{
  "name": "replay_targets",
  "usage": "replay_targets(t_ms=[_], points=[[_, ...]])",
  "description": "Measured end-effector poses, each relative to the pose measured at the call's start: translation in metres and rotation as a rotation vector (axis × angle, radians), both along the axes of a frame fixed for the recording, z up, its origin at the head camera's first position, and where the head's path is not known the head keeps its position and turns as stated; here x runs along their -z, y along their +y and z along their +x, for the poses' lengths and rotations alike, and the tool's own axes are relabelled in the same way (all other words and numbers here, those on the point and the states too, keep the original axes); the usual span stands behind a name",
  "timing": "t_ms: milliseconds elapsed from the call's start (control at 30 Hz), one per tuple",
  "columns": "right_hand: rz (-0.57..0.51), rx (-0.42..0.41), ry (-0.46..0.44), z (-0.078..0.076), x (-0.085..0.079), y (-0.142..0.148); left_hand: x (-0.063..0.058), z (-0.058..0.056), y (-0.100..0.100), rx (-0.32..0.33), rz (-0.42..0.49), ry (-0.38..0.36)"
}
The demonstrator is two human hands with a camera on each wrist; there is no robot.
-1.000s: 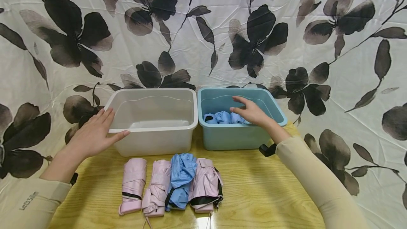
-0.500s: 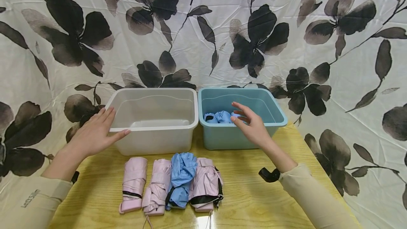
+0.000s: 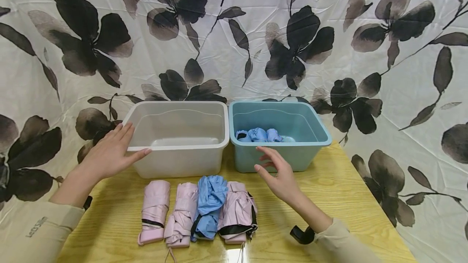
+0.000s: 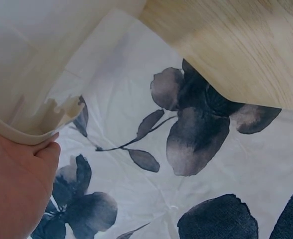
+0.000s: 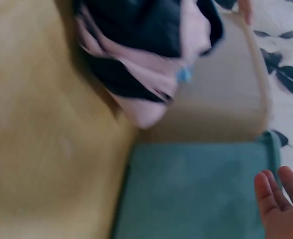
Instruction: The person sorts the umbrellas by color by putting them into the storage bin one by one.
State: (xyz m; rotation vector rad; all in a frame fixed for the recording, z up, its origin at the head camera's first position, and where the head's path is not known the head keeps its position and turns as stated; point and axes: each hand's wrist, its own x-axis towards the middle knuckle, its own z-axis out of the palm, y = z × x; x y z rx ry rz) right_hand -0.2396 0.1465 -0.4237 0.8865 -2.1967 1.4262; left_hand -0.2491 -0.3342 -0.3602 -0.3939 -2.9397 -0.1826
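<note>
My left hand rests at the left rim of a white plastic bin, fingers straight and thumb stretched along the front. In front of a blue-green bin, my right hand hovers with relaxed fingers, holding nothing. Three rolled blue folding umbrellas lie inside that bin. On the table, side by side, are a pink folding umbrella, a second pink one, a blue umbrella and a loosely folded pink-and-black umbrella. This last one is nearest my right hand.
The two bins stand side by side on a yellow wood-grain table, against a flower-printed cloth behind. The table's right edge slants toward the front. Black straps hang by both wrists.
My right hand has drawn back out from over the blue-green bin, moving down and toward the umbrellas on the table. My left hand stays at the white bin's rim.
</note>
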Motion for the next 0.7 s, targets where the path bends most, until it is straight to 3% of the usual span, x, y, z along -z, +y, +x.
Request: replay_targets(t_ms=[167, 400, 700], points=[[0.081, -0.034, -0.125, 0.011, 0.023, -0.009, 0.0, 0.0, 0.0, -0.003, -0.002, -0.001], [0.336, -0.041, -0.353, 0.016, 0.043, -0.019, 0.0, 0.002, 0.0, -0.002, 0.003, -0.006], [0.512, -0.071, -0.413, 0.008, 0.056, -0.027, 0.0, 0.001, 0.0, -0.001, 0.004, -0.004]])
